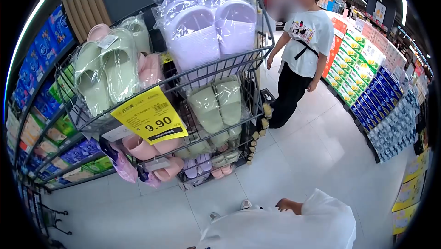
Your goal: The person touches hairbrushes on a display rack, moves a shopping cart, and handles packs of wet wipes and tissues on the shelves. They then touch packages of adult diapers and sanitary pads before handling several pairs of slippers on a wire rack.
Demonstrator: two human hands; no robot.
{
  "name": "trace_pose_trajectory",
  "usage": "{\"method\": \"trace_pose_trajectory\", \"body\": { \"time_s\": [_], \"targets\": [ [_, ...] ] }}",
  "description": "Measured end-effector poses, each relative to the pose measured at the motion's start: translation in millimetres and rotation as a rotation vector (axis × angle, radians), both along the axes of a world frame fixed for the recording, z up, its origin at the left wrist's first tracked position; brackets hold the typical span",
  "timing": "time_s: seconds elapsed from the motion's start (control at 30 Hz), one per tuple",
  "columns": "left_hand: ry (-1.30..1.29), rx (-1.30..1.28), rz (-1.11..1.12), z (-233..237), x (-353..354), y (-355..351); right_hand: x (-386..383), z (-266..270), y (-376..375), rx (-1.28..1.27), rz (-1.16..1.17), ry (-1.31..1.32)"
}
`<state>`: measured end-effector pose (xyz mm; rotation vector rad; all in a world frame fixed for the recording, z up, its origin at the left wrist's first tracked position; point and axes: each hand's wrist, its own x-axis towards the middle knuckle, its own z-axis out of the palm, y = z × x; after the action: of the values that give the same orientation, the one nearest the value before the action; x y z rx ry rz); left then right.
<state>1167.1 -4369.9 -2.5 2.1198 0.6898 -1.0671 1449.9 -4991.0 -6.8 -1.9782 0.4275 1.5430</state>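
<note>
My right hand [285, 205] hangs beside my white shirt [285, 226], above the floor tiles. Its fingers are loosely curled and a little apart, with nothing seen in them. My left hand is out of the picture. In front of me stands a dark wire rack [220, 60] of slippers in clear plastic. Lilac slippers [193, 33] fill its upper right, and pale green slippers [117, 65] lean at the upper left. More green slippers [216, 104] and pink slippers [170, 168] sit lower down. A yellow price tag [151, 115] reading 9.90 hangs on the rack's front edge.
Another person [303, 42] in a white T-shirt and black trousers stands beyond the rack's right side. Stacked boxes [351, 65] line the right of the aisle. Shelves of packaged goods [39, 79] curve along the left. Pale tiles [294, 157] cover the floor.
</note>
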Motion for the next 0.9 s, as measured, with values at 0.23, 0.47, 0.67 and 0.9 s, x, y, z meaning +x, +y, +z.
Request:
{"method": "trace_pose_trajectory", "body": {
  "time_s": [0.23, 0.47, 0.67, 0.9],
  "targets": [
    [-0.010, -0.038, 0.423, 6.1, -10.7, 5.6, 20.0, -111.8, -42.4, -0.268, 1.113, -0.117],
    [-0.446, -0.317, 1.005, 37.5, 171.5, 31.7, 145.5, 60.8, 311.8, 0.143, 0.577, -1.091],
    [-1.005, -0.414, 0.715, 79.0, 247.7, 58.5, 128.2, 127.1, 421.5, 0.495, 0.347, -1.045],
    [-0.570, -0.282, 1.031, 7.6, 99.3, 94.3, 113.0, -46.5, 345.8, 0.139, 1.064, -0.831]
  ]
}}
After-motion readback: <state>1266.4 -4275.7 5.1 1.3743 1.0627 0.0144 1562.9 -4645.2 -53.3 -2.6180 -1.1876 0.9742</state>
